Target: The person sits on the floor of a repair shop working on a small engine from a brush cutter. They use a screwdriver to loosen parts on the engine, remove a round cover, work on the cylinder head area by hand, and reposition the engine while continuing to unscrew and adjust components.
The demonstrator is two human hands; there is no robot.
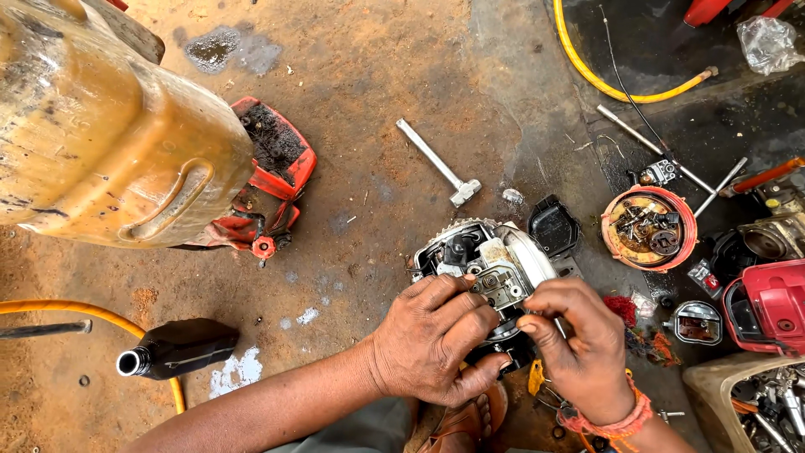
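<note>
Fingers (459, 312) of left hand (432, 340) curled over near side of small engine block (490, 264), gripping it. Right hand (579, 348) fingers pinch thin metal tool (558, 325) against block's right edge. Block rests on oily floor (369, 193), T-handle wrench (438, 163) beyond it.

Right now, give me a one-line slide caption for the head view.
Left hand steadies a small engine on the dirt floor while the right hand works a thin tool into it.
</note>
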